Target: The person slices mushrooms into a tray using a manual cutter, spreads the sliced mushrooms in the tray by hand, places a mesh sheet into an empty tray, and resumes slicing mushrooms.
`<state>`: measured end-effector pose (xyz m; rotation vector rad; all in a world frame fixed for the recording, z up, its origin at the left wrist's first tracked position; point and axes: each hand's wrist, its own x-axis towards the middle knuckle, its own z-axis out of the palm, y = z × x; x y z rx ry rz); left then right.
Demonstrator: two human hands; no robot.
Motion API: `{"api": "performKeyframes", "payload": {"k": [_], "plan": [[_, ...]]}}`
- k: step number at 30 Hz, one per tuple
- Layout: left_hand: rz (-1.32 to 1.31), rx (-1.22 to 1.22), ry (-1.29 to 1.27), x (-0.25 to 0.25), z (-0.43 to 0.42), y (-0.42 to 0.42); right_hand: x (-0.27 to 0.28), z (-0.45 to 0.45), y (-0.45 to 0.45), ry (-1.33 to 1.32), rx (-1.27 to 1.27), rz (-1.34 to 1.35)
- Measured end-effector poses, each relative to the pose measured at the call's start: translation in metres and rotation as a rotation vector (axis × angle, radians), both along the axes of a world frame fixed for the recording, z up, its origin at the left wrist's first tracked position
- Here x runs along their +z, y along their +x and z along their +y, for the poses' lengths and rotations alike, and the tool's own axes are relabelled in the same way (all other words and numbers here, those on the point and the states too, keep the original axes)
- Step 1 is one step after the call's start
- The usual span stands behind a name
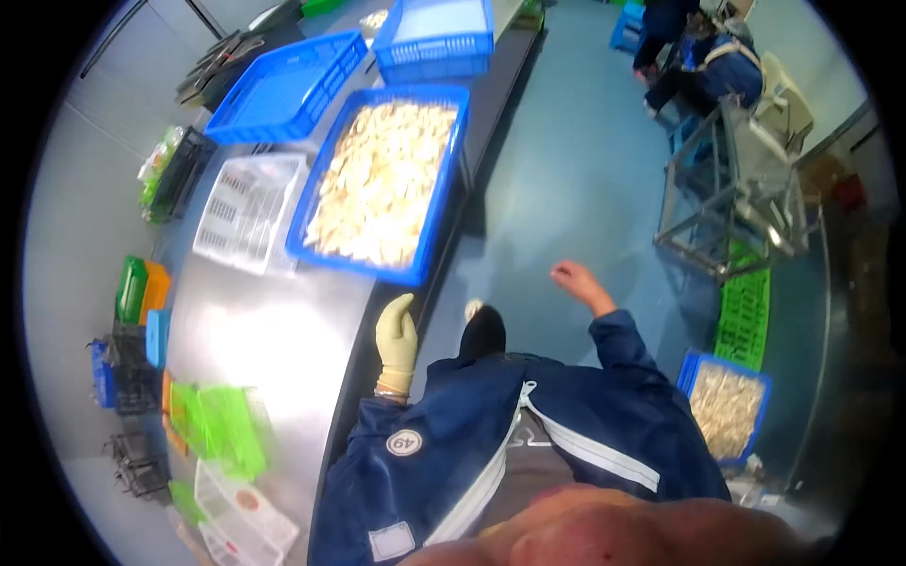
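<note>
The left arm (373,439) reaches forward close to the torso, its hand (396,338) in a pale glove (397,357), fingers together, pointing ahead and softly bent at the tips. The right arm (621,341) juts out to the other side, wrist (598,300) bare past the dark blue sleeve; the right hand (572,279) turns inward, loosely curled, though I can't pick out every finger. Both hands sit well apart.

white basket (249,209), upper left; green crate (744,316), right; co-worker (736,77), upper right
</note>
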<state>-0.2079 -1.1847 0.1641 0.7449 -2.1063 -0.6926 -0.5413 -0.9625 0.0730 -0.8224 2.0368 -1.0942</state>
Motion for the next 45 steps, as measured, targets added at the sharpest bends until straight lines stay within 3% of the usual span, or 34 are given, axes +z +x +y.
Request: {"api": "performKeyframes", "payload": {"k": [5, 7, 8, 14, 16, 20, 23, 25, 29, 33, 36, 39, 42, 45], "plan": [[-0.027, -0.063, 0.187, 0.026, -0.102, -0.136, 0.067, -0.06, -0.113, 0.174, -0.094, -0.058], [-0.064, -0.166, 0.08, 0.025, -0.129, -0.175, 0.105, -0.102, -0.151, -0.007, -0.153, 0.077], [-0.019, -0.231, 0.148, 0.027, -0.139, -0.192, 0.126, -0.121, -0.174, -0.092, -0.181, 0.151], [0.008, -0.019, 0.224, 0.024, -0.182, -0.25, 0.22, -0.334, -0.28, -0.382, 0.101, 0.224], [0.03, 0.102, 0.277, 0.037, -0.201, -0.263, 0.229, -0.417, -0.325, -0.482, 0.237, 0.149], [-0.05, 0.536, 0.218, 0.032, -0.226, -0.284, 0.211, -0.577, -0.419, -0.406, 0.347, 0.466], [-0.123, 0.62, 0.268, 0.046, -0.23, -0.317, 0.163, -0.664, -0.469, -0.201, 0.58, 0.755], [-0.156, 0.667, 0.293, 0.046, -0.229, -0.334, 0.147, -0.695, -0.479, 0.095, 0.763, 0.878], [-0.157, 0.766, 0.41, 0.036, -0.223, -0.364, 0.111, -0.71, -0.481, 0.162, 0.926, 1.09], [-0.179, 0.765, 0.414, 0.034, -0.237, -0.381, 0.105, -0.706, -0.478, 0.133, 0.918, 1.122], [-0.134, 0.772, 0.448, 0.049, -0.243, -0.396, 0.146, -0.71, -0.482, 0.023, 1.091, 1.062], [-0.131, 0.804, 0.382, 0.036, -0.243, -0.398, 0.146, -0.734, -0.493, 0.223, 1.199, 0.837], [-0.076, 0.82, 0.469, 0.035, -0.237, -0.401, 0.166, -0.756, -0.518, 0.196, 0.99, 0.98], [-0.102, 0.814, 0.46, 0.029, -0.231, -0.392, 0.242, -0.762, -0.57, -0.153, 0.736, 1.007]]}}
